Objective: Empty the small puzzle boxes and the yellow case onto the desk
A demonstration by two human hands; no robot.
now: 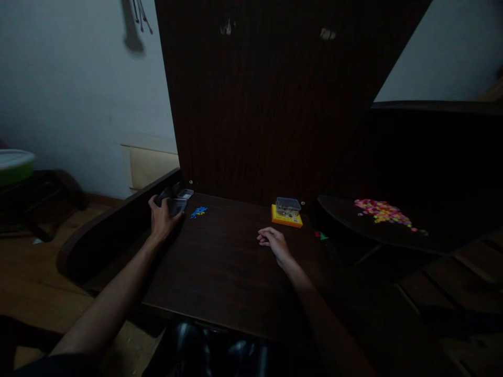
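My left hand reaches to the far left corner of the dark wooden table and closes around a small clear plastic box. A second small clear box lies just behind it. A little heap of blue pieces sits to the right of that hand. My right hand rests on the table's middle with its fingers curled in and nothing visible in them. Beyond it stands a clear container on top of an orange box.
A tall dark wooden panel rises behind the table. To the right, a lower dark shelf carries a pile of pink and yellow pieces. Small red and green bits lie at its edge. A green-rimmed basin stands far left.
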